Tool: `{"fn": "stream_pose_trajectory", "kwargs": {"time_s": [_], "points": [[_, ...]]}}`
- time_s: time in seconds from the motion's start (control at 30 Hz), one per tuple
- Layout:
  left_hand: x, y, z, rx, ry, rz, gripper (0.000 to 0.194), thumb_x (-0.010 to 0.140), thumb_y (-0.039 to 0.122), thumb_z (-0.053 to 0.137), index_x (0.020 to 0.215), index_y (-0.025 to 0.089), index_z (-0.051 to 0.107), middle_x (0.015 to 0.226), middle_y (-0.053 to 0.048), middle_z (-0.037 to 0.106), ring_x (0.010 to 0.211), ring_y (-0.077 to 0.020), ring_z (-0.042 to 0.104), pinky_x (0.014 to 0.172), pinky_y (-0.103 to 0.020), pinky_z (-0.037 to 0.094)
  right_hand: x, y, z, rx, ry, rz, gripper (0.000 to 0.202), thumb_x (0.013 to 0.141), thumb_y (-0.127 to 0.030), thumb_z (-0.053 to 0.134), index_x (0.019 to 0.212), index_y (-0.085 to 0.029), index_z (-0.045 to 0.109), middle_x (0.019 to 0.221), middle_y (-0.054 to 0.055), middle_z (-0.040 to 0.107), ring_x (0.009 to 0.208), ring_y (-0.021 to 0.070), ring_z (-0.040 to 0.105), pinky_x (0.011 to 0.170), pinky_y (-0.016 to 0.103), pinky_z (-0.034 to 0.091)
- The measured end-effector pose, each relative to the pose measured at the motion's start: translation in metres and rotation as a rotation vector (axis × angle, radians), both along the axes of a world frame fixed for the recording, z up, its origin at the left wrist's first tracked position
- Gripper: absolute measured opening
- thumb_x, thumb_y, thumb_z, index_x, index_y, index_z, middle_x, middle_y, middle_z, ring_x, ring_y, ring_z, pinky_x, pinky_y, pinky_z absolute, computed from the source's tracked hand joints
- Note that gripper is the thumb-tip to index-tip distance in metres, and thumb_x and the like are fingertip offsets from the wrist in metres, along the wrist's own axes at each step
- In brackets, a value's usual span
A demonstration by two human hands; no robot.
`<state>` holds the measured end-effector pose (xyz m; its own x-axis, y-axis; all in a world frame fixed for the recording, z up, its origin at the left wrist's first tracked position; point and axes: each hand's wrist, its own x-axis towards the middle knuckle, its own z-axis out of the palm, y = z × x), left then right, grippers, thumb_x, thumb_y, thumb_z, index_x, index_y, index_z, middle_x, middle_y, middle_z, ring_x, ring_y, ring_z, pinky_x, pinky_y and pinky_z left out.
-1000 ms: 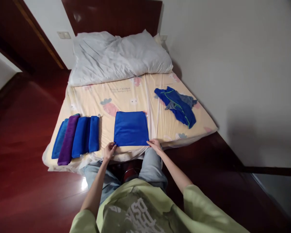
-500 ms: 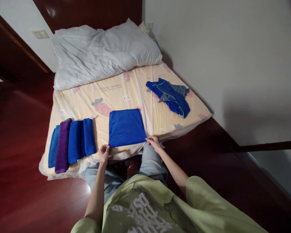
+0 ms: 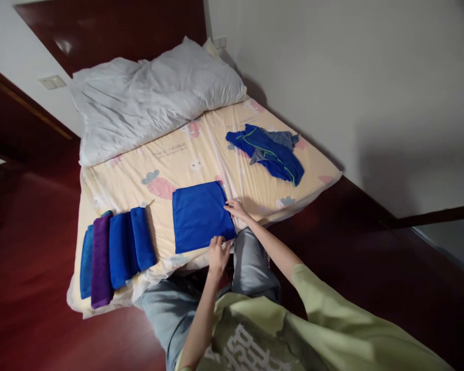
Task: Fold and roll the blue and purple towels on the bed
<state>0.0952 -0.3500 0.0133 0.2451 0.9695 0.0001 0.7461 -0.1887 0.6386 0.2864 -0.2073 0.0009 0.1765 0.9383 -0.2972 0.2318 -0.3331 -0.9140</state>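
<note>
A blue cloth, folded into a rough square, lies flat near the front edge of the bed. My left hand is at its near edge, towards the right corner, fingers bent over the edge; whether they grip it is unclear. My right hand touches the cloth's right edge with its fingertips, and a grip there cannot be made out. To the left lie rolled or folded towels: a teal one, a purple one and blue ones.
A crumpled blue and grey garment lies on the right of the bed. Across the head end stretches a large white pillow. A wall borders the right side; my legs are against the front edge.
My left hand has moved right along the near edge from the left corner. My right hand has moved from the near right corner up the right edge. The view has tilted slightly.
</note>
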Motion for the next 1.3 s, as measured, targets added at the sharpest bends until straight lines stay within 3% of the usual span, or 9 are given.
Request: {"fn": "stream_pose_trajectory", "kwargs": {"time_s": [0.13, 0.23, 0.33, 0.43, 0.57, 1.0, 1.17, 1.23, 1.3], "points": [[0.051, 0.024, -0.010, -0.096, 0.115, 0.022, 0.013, 0.100, 0.034, 0.058, 0.100, 0.023, 0.065, 0.105, -0.018, 0.067, 0.107, -0.0346, 0.069, 0.088, -0.044, 0.057, -0.010, 0.069, 0.006, -0.016, -0.183, 0.008, 0.032, 0.091, -0.033, 0.073, 0.120, -0.020, 0.070, 0.097, 0.002, 0.081, 0.053, 0.0111, 0.064, 0.060, 0.023, 0.051], [0.057, 0.033, -0.019, -0.162, 0.186, 0.048, 0.017, 0.102, 0.029, 0.052, 0.108, 0.021, 0.066, 0.110, -0.021, 0.067, 0.111, -0.0352, 0.070, 0.084, -0.043, 0.057, -0.013, 0.108, 0.005, -0.003, -0.301, 0.005, 0.030, 0.094, -0.029, 0.072, 0.122, -0.020, 0.072, 0.115, 0.007, 0.080, 0.092, 0.0197, 0.075, 0.086, 0.028, 0.054], [0.057, 0.033, -0.025, -0.165, 0.238, 0.026, 0.022, 0.103, 0.033, 0.052, 0.108, 0.019, 0.067, 0.110, -0.023, 0.066, 0.113, -0.0358, 0.069, 0.082, -0.042, 0.057, -0.013, 0.130, -0.001, -0.009, -0.368, 0.003, 0.027, 0.098, -0.033, 0.069, 0.121, -0.019, 0.074, 0.126, 0.011, 0.077, 0.115, 0.0252, 0.071, 0.100, 0.031, 0.050], [0.064, 0.029, -0.027, -0.104, 0.333, 0.025, 0.023, 0.101, 0.039, 0.058, 0.103, 0.018, 0.068, 0.107, -0.020, 0.068, 0.110, -0.0335, 0.068, 0.077, -0.037, 0.057, -0.013, 0.139, -0.008, -0.017, -0.499, 0.017, 0.029, 0.105, -0.038, 0.057, 0.120, -0.020, 0.075, 0.124, 0.012, 0.078, 0.112, 0.0249, 0.072, 0.096, 0.030, 0.050], [0.074, 0.027, -0.025, -0.030, 0.462, 0.049, 0.015, 0.099, 0.031, 0.059, 0.099, 0.018, 0.068, 0.104, -0.012, 0.069, 0.106, -0.0267, 0.068, 0.069, -0.028, 0.054, -0.010, 0.139, -0.013, -0.007, -0.674, 0.055, 0.038, 0.110, -0.040, 0.044, 0.121, -0.022, 0.075, 0.118, 0.011, 0.079, 0.105, 0.0236, 0.074, 0.087, 0.028, 0.051], [0.070, 0.017, -0.006, -0.015, 0.468, -0.176, 0.016, 0.099, 0.022, 0.054, 0.094, 0.020, 0.069, 0.094, -0.010, 0.070, 0.091, -0.0218, 0.070, 0.069, -0.028, 0.050, -0.006, 0.136, -0.022, 0.042, -0.694, -0.069, 0.040, 0.110, -0.030, 0.037, 0.125, -0.014, 0.071, 0.116, 0.018, 0.079, 0.101, 0.0257, 0.074, 0.086, 0.030, 0.050], [0.037, 0.038, 0.003, 0.005, 0.346, -0.210, 0.019, 0.103, 0.029, 0.053, 0.092, 0.023, 0.068, 0.096, -0.008, 0.071, 0.087, -0.0200, 0.070, 0.067, -0.027, 0.050, -0.011, 0.134, -0.032, 0.059, -0.737, -0.077, 0.039, 0.110, -0.035, 0.040, 0.123, -0.016, 0.072, 0.107, 0.017, 0.081, 0.092, 0.0264, 0.075, 0.082, 0.031, 0.049], [0.005, 0.077, 0.008, 0.073, 0.250, -0.166, 0.024, 0.106, 0.026, 0.046, 0.096, 0.023, 0.068, 0.096, -0.008, 0.071, 0.089, -0.0192, 0.070, 0.074, -0.028, 0.052, -0.014, 0.135, -0.037, 0.093, -0.752, -0.081, 0.039, 0.110, -0.034, 0.040, 0.126, -0.015, 0.071, 0.108, 0.017, 0.080, 0.092, 0.0255, 0.075, 0.082, 0.030, 0.048], [-0.035, 0.135, 0.013, 0.146, 0.177, -0.089, 0.029, 0.107, 0.024, 0.041, 0.102, 0.022, 0.069, 0.098, -0.009, 0.071, 0.094, -0.0201, 0.070, 0.085, -0.030, 0.055, -0.016, 0.135, -0.042, 0.121, -0.762, -0.092, 0.039, 0.111, -0.033, 0.040, 0.127, -0.014, 0.071, 0.112, 0.018, 0.079, 0.093, 0.0248, 0.075, 0.083, 0.031, 0.048]]}}
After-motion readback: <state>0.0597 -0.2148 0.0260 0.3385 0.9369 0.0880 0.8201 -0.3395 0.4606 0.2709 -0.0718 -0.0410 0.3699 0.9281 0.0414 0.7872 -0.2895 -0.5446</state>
